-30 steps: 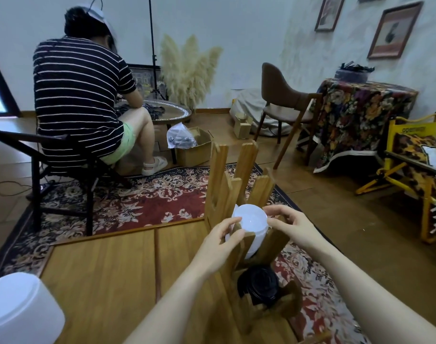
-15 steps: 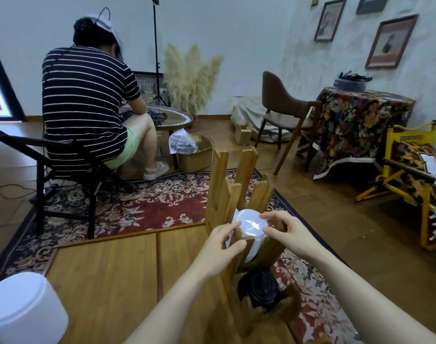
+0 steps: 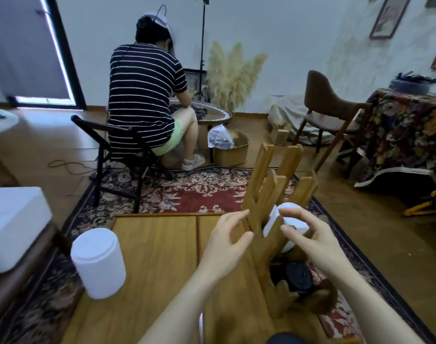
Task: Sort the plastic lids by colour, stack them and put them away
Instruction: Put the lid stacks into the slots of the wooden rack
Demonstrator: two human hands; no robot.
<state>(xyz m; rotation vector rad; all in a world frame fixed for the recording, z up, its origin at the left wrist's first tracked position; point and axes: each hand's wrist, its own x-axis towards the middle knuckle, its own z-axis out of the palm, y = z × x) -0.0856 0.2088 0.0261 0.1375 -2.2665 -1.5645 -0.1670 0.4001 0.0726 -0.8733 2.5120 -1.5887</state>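
Head view: a slatted wooden rack (image 3: pixel 269 219) stands on the right part of the wooden table (image 3: pixel 157 256), and everything here is placed from that rack. A stack of white lids (image 3: pixel 290 228) sits in the rack's upper slot, between the slats. Below it, in the lower slot, lies a stack of black lids (image 3: pixel 298 275).

The left hand (image 3: pixel 226 240) is just left of the rack, fingers loosely spread and holding nothing; whether its fingertips touch the slats cannot be told. The right hand (image 3: pixel 311 238) is on the rack's right side, in front of the white lids, fingers relaxed and parted, gripping nothing.

Left of the rack, near the table's left edge, stands a white cylindrical container (image 3: pixel 98 263). Beyond the rack, a person in a striped shirt (image 3: pixel 143 95) sits on a dark chair on the patterned rug (image 3: pixel 187 192).
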